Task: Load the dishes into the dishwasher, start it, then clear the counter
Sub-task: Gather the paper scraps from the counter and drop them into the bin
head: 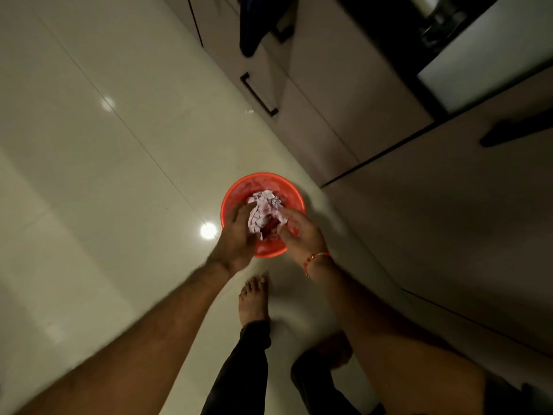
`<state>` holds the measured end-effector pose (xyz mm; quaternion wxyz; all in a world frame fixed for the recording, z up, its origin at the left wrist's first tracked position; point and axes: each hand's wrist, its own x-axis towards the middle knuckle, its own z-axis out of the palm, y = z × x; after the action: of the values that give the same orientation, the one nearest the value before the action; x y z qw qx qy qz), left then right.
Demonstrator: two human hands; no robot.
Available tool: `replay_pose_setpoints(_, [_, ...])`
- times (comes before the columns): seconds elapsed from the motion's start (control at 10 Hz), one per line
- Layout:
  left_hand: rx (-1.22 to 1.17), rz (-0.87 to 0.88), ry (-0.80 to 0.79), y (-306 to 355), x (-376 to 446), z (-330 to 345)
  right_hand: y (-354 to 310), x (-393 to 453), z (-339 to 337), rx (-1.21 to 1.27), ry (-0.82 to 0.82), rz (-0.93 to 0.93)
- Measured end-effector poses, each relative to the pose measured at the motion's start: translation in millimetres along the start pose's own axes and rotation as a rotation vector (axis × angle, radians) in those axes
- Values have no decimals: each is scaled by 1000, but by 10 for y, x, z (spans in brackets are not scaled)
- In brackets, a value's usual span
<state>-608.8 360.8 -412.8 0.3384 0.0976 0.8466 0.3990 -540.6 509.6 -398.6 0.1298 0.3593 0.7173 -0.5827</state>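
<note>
Nearest, 2 dark trouser legs [242, 372] and a bare foot [253, 301] planted on the pale glossy tiled floor [89, 145]. Above these, 2 bare forearms reaching forward; red thread bracelet [314, 260] on the right wrist. Left hand [236, 235] curled around the near-left side of a crumpled pink patterned cloth [264, 212], fingers closed on it. Right hand [299, 232] pinching the cloth's right edge, fingers bent inward. Cloth bunched between both hands, raised directly over a round red plastic basin [260, 187] resting on the floor. Beyond, beige cabinet fronts [314, 100] with a black bar handle [258, 94], running diagonally. No dishes or dishwasher identifiable.
</note>
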Motion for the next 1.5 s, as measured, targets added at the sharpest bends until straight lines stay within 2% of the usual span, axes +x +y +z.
replay_pose_setpoints(0.1, [-41,-42,24,876,-571,-339,-397,-422,-157,12,13,-58])
replay_pose_setpoints(0.4, [66,105,87,1873,-1334,-746,-1416,-1569,-859,52,84,-176])
replay_pose_setpoints(0.5, [94,267,98,2468,-1721,-867,-1805,-2137,-1282,-6,169,-236])
replay_pose_setpoints(0.8, [165,430,-5,3556,-2253,-746,-2138,-3058,-1989,-25,347,-345])
replay_pose_setpoints(1.0, [181,671,-119,4237,-2433,-410,-2145,-3511,-2504,-20,549,-431])
replay_pose_setpoints(1.1, [183,827,-202,4642,-2541,-99,-2031,-3800,-2858,-10,700,-447])
replay_pose_setpoints(1.2, [178,922,-295,4888,-2637,130,-1926,-3996,-3094,31,823,-421])
replay_pose_setpoints(1.3, [215,1008,-464,5244,-2782,467,-1743,-4264,-3430,96,1017,-340])
replay_pose_setpoints(1.5, [290,1103,-690,5618,-3017,1076,-1426,-4757,-3884,190,1317,-236])
